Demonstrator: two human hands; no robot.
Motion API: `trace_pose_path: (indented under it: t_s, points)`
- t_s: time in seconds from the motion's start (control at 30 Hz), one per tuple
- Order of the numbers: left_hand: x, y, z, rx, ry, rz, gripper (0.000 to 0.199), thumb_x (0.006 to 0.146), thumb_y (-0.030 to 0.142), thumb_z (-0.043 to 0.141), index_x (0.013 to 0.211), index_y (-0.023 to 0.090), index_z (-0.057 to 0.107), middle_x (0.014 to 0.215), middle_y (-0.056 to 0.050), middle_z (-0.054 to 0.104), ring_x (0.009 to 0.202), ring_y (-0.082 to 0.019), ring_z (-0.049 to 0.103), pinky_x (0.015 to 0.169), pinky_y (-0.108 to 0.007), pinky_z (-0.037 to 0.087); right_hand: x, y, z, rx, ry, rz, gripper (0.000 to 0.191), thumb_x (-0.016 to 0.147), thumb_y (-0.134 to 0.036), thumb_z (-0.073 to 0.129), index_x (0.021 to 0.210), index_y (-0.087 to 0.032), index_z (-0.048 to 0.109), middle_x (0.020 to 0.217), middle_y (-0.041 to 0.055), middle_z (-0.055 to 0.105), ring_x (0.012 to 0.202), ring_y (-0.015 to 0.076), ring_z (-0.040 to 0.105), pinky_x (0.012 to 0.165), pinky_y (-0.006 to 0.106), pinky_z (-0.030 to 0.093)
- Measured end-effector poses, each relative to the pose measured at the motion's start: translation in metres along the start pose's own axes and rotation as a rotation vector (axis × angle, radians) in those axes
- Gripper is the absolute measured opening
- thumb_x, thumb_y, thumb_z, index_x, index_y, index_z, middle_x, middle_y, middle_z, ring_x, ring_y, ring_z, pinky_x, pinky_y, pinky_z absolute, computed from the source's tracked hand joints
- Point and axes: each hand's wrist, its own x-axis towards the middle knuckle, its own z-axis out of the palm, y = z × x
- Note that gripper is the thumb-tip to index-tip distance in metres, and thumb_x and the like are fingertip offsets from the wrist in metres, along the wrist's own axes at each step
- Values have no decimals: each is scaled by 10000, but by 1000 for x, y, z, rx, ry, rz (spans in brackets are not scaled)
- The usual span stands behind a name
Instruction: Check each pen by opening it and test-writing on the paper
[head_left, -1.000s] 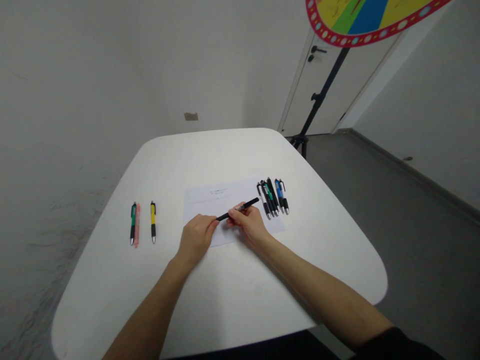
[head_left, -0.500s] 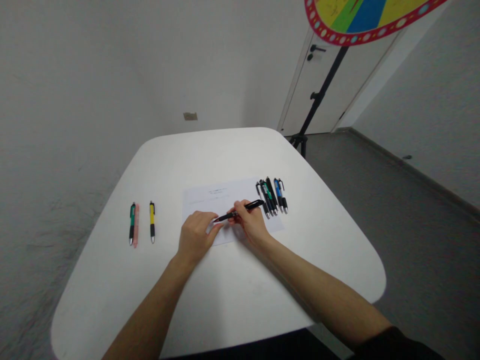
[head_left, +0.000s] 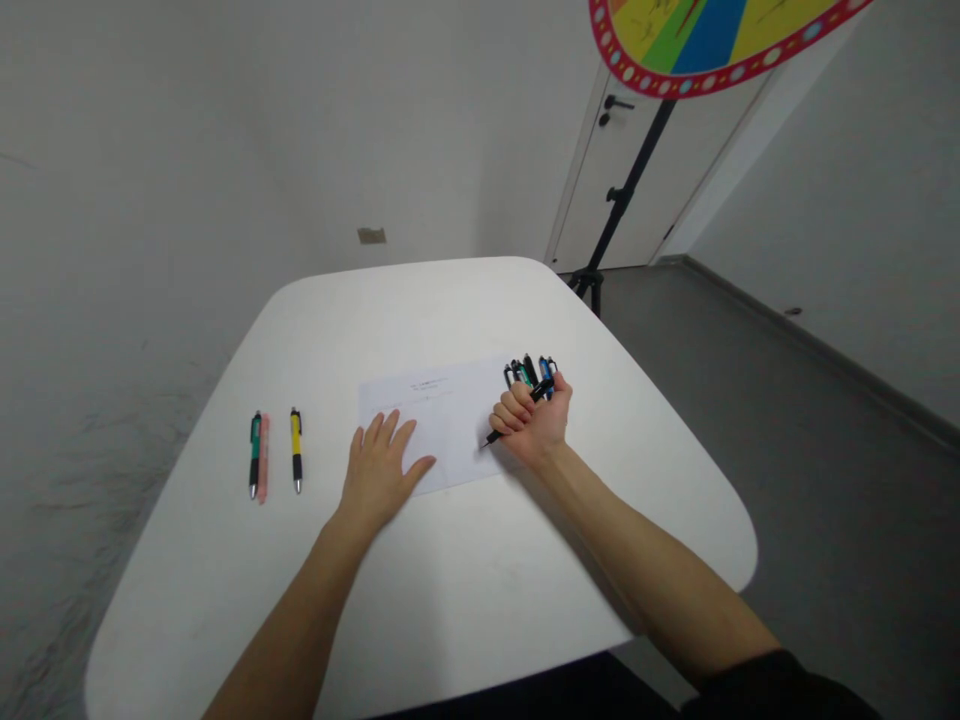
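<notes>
My left hand (head_left: 377,470) lies spread on the left part of a white printed sheet (head_left: 450,435), with nothing in it. Over the sheet's right side, my right hand (head_left: 536,420) is wrapped round a black pen (head_left: 492,437), whose tip points down to the left and whose top end shows by the thumb. Just behind that hand lie several pens (head_left: 530,370), black, green and blue, their lower ends hidden by it. Left of the sheet are a yellow and black pen (head_left: 297,450), a green and black pen (head_left: 255,455) and a pink pen (head_left: 263,458).
The white table (head_left: 420,310) has rounded corners and stands near a grey wall. Beyond its back right corner, a colourful wheel (head_left: 697,50) is mounted on a black stand (head_left: 634,185) before a white door (head_left: 637,230).
My left hand has opened and flattened on the sheet, away from the pen. My right hand has moved right and turned, its fingers now curled round the black pen. The view has shifted slightly.
</notes>
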Motion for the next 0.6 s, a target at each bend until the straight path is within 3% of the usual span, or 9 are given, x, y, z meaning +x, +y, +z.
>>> trace_pose_path:
  t_s: [0.3,0.43,0.53,0.6]
  points:
    - [1,1,-4,26,-62,-15,569,929,516,507,1383,175,532,1517,-155,443,1417,-357,380,1142,-568,322,-2,2,0,-36,-36,20,648,821,-755,383,452,-240,247,367,-76,231,350,61,113,337,219,167]
    - [1,2,-4,20,-55,-16,561,928,515,509,1380,184,536,1514,-148,450,1414,-351,386,1143,-563,323,-1,7,0,-97,20,0,603,791,-663,576,466,-220,327,399,-80,293,355,50,157,336,206,166]
    - [0,1,-3,10,-53,-12,566,928,517,507,1381,178,535,1514,-152,449,1413,-355,386,1142,-566,323,4,13,0,-203,126,-68,442,758,-459,703,507,-203,444,459,-59,420,376,54,310,354,199,245]
    - [0,1,-3,6,-59,-11,570,929,518,505,1382,173,533,1514,-155,448,1413,-358,385,1141,-568,324,9,17,-1,-255,197,-188,360,764,-434,682,543,-199,521,550,-22,539,466,78,472,417,205,362]
